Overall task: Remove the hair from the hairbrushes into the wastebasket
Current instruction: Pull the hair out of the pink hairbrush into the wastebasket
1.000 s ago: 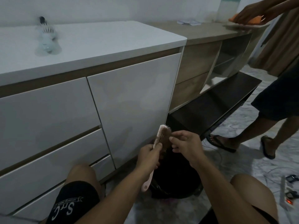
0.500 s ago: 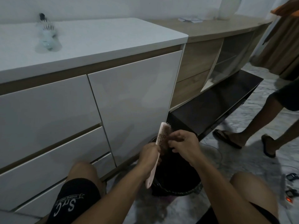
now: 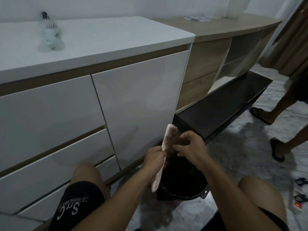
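Note:
A pink hairbrush (image 3: 168, 139) stands nearly upright over the black wastebasket (image 3: 196, 194), bristles facing right, with a brown mat of hair (image 3: 176, 136) on them. My left hand (image 3: 154, 157) grips the brush just below its head; the handle points down past my wrist. My right hand (image 3: 191, 148) is at the bristles, its fingers pinched on the hair. A second, pale brush (image 3: 49, 33) lies blurred on the white countertop (image 3: 108, 40) at the far left.
White cabinet doors and drawers (image 3: 138, 100) stand right in front of me. A dark low shelf (image 3: 221, 104) runs to the right. Another person's legs in sandals (image 3: 276, 147) are at the right. Cables and a power strip (image 3: 298, 202) lie on the floor.
The other person stepped right and withdrew their hands from the far counter. My hands stayed over the wastebasket, with the right fingers working at the hair on the bristles.

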### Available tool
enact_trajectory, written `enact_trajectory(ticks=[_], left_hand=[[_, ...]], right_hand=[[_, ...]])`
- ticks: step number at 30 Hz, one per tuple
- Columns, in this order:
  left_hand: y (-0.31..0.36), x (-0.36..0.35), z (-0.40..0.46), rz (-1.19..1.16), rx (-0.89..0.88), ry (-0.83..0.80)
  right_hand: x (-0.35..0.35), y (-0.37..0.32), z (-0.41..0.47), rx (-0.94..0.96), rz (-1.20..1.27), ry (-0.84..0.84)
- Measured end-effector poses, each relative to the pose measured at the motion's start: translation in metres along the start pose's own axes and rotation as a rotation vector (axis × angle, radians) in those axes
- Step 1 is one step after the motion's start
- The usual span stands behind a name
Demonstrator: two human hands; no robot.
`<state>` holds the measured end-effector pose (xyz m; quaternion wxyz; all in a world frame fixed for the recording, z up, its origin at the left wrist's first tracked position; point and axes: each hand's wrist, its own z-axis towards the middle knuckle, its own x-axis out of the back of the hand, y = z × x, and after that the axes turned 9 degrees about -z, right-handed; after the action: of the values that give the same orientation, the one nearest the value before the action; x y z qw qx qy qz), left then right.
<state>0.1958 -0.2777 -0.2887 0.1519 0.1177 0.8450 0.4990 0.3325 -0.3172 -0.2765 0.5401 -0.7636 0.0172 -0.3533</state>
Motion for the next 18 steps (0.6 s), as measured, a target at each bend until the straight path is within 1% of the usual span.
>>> enact_trajectory(ticks=[2,4,6,9,11,13,18], left_hand=[[-0.0005,0.0006,0.0018,0.013,0.000,0.012],[-0.0009,0.0011,0.0026,0.022,-0.004,0.009],[-0.0005,0.0011,0.0019,0.018,-0.010,0.003],[-0.0001,0.0004,0.0026,-0.008,-0.023,-0.016],[0.0002,0.0002,0.0026,0.003,-0.041,-0.024],[0.0001,0.0001,0.0021,0.007,-0.061,-0.039],[0.0001,-0.0014,0.0034,0.047,-0.095,-0.023]], right_hand=[[0.0004,0.0035,0.0042,-0.009,0.010,0.084],[0.0025,0.0056,0.0069,-0.014,0.013,0.131],[0.0044,0.0039,0.0068,-0.003,0.038,0.113],[0.0025,0.0008,0.0031,0.001,0.117,-0.029],[-0.0004,0.0008,-0.0003,0.011,0.061,-0.057],[-0.0026,0.0017,-0.0015,0.039,-0.037,-0.030],[0.0016,-0.0005,0.0024,0.067,-0.038,0.082]])
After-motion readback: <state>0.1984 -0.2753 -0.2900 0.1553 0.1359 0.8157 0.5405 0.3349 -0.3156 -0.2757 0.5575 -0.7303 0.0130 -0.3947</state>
